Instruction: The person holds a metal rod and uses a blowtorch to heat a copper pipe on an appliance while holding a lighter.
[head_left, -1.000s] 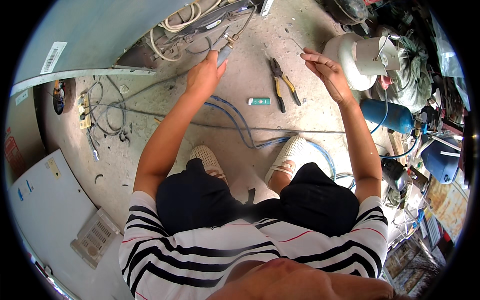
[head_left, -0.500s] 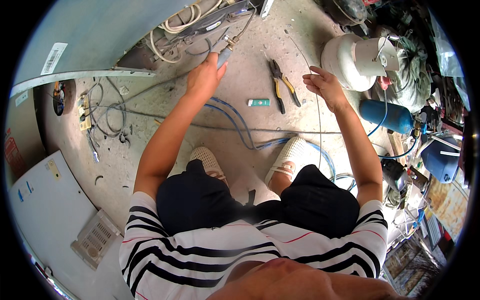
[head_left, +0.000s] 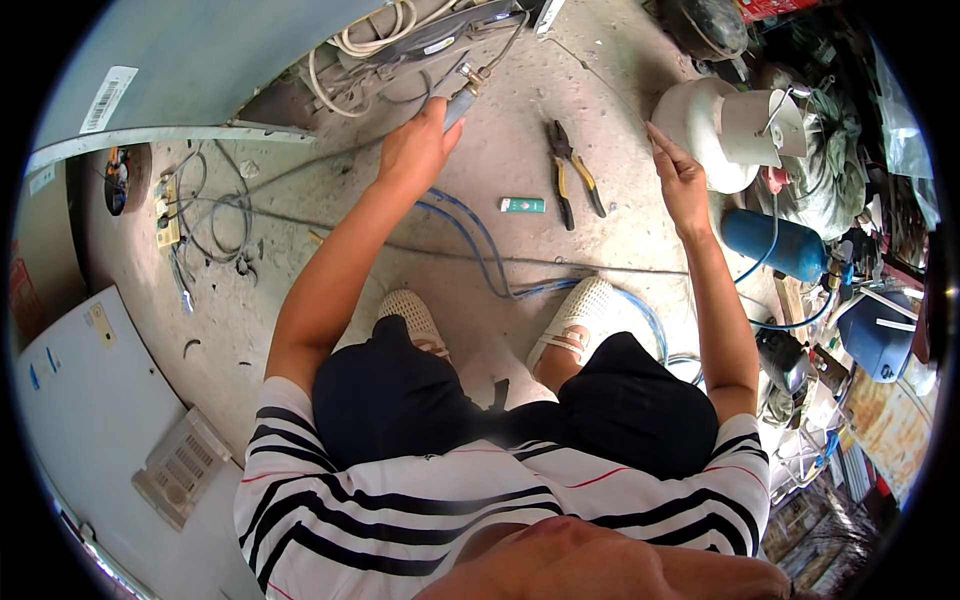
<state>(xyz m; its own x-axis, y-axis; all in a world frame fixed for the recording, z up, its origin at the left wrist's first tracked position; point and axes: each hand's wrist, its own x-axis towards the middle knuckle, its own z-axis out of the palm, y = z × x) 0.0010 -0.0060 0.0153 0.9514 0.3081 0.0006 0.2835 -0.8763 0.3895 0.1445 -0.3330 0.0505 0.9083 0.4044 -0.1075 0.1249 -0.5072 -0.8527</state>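
Two hands work apart over the concrete floor: the left hand is clenched around a grey metal tube at the open underside of the tipped appliance, right at its lower edge among pale looped cables. The right hand pinches a thin wire, fingers closed on it, just beside the white gas cylinder. Between the hands lie yellow-handled pliers and a small green lighter on bare floor, with blue hoses running toward the feet and clutter crowding the right rim.
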